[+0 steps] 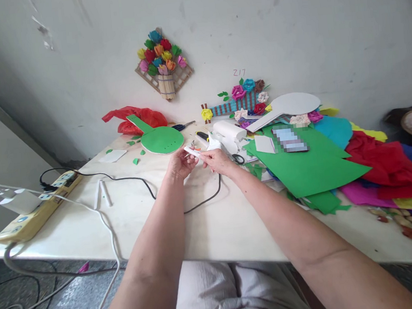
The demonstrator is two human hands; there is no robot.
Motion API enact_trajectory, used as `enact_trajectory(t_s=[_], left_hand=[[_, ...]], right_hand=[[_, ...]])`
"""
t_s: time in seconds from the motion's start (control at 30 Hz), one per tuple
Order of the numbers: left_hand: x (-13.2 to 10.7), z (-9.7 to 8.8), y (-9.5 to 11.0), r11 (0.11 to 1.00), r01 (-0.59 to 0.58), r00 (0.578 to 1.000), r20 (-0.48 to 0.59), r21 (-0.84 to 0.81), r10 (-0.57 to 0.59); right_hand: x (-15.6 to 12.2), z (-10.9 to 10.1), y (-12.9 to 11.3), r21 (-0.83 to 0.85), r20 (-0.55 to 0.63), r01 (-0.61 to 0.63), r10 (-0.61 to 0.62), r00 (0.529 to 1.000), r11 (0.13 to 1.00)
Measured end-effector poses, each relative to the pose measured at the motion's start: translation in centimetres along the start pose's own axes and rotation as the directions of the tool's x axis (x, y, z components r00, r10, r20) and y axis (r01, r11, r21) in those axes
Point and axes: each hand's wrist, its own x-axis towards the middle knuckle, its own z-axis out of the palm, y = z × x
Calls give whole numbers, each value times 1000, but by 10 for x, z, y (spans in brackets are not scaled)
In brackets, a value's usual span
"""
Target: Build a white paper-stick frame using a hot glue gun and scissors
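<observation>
Over the middle of the table, my left hand (182, 164) and my right hand (215, 160) meet around a small white strip (192, 152), perhaps rolled or folded paper. The fingers of my left hand curl at its near end, and my right hand pinches it from the right. Two similar white strips (102, 193) lie on the table to the left. Just beyond my hands is a green paddle-shaped board (163, 139) with a few small holes. A white roll (230, 130) and a yellow-and-black tool (202, 136) sit behind my right hand.
A yellow power strip (23, 225) with cables runs along the left edge; a black cord (206, 202) passes under my arms. Green sheets (309, 171), a phone (290, 139) and red crepe paper (385, 166) cover the right side. Dark-handled scissors (183, 126) lie at the back.
</observation>
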Motion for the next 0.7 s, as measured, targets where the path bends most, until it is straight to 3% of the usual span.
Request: enact_trajectory(t_s=[0.37,0.7], left_hand=[[-3,2,0,1000,-5,1000,30,-27,6],[-3,2,0,1000,8,1000,-7,-17,-8]], right_hand=[[-1,-2,-5,123,-7,-39,41,999,992],[-3,-4,-5,82,-4,-19,20,1000,996]])
